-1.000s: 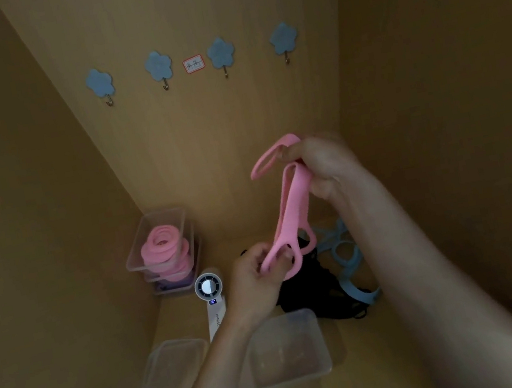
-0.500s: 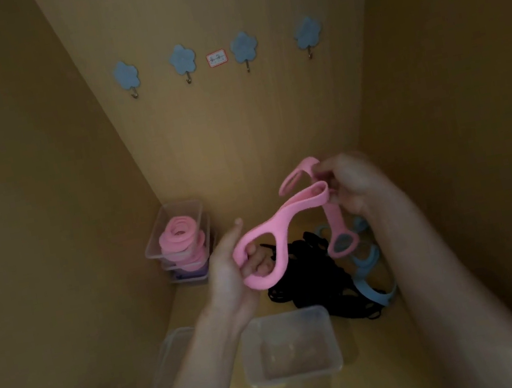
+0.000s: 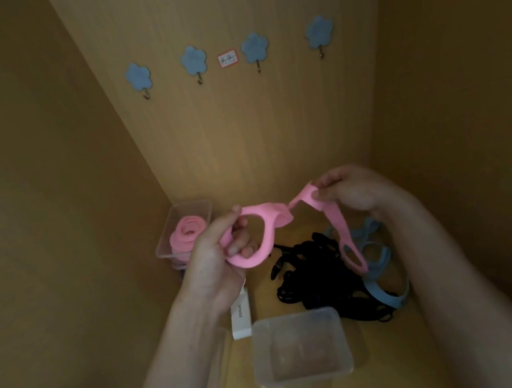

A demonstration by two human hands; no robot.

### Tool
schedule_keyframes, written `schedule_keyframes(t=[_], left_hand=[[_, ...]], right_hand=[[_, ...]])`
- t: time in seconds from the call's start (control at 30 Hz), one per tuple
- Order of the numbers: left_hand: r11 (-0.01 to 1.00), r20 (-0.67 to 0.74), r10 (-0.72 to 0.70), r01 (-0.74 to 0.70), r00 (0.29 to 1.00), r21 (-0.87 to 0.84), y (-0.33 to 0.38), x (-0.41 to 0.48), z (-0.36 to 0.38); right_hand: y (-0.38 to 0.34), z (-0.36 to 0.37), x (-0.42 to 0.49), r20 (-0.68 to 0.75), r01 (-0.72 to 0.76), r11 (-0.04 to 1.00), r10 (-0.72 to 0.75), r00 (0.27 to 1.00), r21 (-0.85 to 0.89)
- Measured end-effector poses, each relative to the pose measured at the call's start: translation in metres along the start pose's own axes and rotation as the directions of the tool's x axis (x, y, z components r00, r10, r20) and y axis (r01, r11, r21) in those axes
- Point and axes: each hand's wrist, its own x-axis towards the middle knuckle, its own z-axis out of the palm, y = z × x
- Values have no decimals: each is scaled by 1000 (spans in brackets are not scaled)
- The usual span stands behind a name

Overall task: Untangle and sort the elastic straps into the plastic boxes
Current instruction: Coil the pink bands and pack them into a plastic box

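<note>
Holding one pink strap point(image 3: 268, 225) up in the air, clear of the heap below, likely so as to see how its loops twist. With the left hand point(image 3: 215, 262), curled through and round the wide loop at the left end, anchoring it. With the right hand point(image 3: 355, 191), pinching a folded part further right between thumb and fingertips, leaving the long tail to dangle over the black straps point(image 3: 318, 282). Spread apart just enough to show a twist in the middle. Probably mid-untangling, not yet ready for boxing.

Below, right of centre on the wooden shelf point(image 3: 389, 358): black straps knotted in a heap, with blue straps point(image 3: 384, 296) to the right and partly beneath.

Far left, against the back wall: far box point(image 3: 163, 244), already stocked with coiled pink straps point(image 3: 188, 234), so presumably the home for this one, sorting by colour. Near centre: near box point(image 3: 259, 357), open side up and within easy reach, seemingly holding no strap yet, perhaps kept for black or blue. Near left, half hidden by the left forearm: third box point(image 3: 217, 378), contents impossible to tell. Just left of the heap: white gadget point(image 3: 241, 316) marked MINISO, lying flat, apparently no part of the sorting. High on the far wall: four flower hooks point(image 3: 193, 61) and a small label point(image 3: 227, 58).

Worth keeping that dangling tail off the black heap, to avoid a fresh snag
</note>
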Motion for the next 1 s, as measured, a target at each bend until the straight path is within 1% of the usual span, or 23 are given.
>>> schedule_keyframes(t=[0.07, 0.13, 0.2, 0.3, 0.37, 0.43, 0.53, 0.6, 0.63, 0.73, 0.8, 0.83, 0.9, 0.93, 0.97, 1.0], left_hand=[[999, 31, 29, -28, 999, -24, 1, 3, -3], [999, 34, 46, -46, 998, -24, 1, 5, -4], [999, -2, 28, -28, 1000, -32, -1, 5, -4], [998, -52, -55, 53, 997, -38, -9, 6, -9], [994, -72, -108, 105, 992, -42, -19, 10, -15], [987, -79, -148, 143, 986, -67, -29, 15, -21], [975, -36, -175, 168, 984, -143, -41, 22, -26], [972, -3, -181, 178, 983, -154, -46, 25, -23], [970, 16, -186, 186, 982, -154, -49, 25, -20], [959, 143, -192, 216, 971, -184, -60, 22, -11], [961, 244, -178, 222, 953, -164, -68, 19, -9], [973, 277, -174, 207, 945, -97, -71, 16, -8], [982, 271, -188, 177, 944, 65, -77, 11, -2], [977, 241, -203, 179, 949, 120, -78, 10, 0], [971, 215, -221, 195, 951, 137, -79, 8, 1], [969, 194, -238, 219, 952, 116, -80, 6, 1]], right_hand=[[-1, -2, 0, -78, 29, 999, -27, 997, 24], [-6, -3, -2, -134, 78, 993, -66, 989, 89], [-13, -6, -5, -127, 144, 973, -122, 984, 182], [-26, -8, -11, -107, 219, 937, -196, 975, 271], [-35, -8, -16, -110, 257, 896, -233, 966, 363], [-47, -8, -23, -77, 269, 808, -270, 960, 524], [-65, -7, -32, 0, 213, 588, -341, 940, 780], [-77, -4, -36, 27, 169, 471, -381, 924, 866], [-82, -2, -37, 36, 147, 432, -388, 921, 890], [-88, 4, -31, 30, 98, 341, -352, 936, 935], [-85, 8, -23, -15, 109, 311, -289, 957, 944], [-83, 9, -19, -42, 118, 291, -252, 967, 950], [-73, 8, -9, -96, 137, 252, -170, 981, 958], [-67, 7, -5, -129, 161, 266, -132, 983, 951], [-60, 6, 1, -173, 198, 313, -106, 979, 929], [-52, 4, 5, -229, 246, 378, -89, 969, 893]])
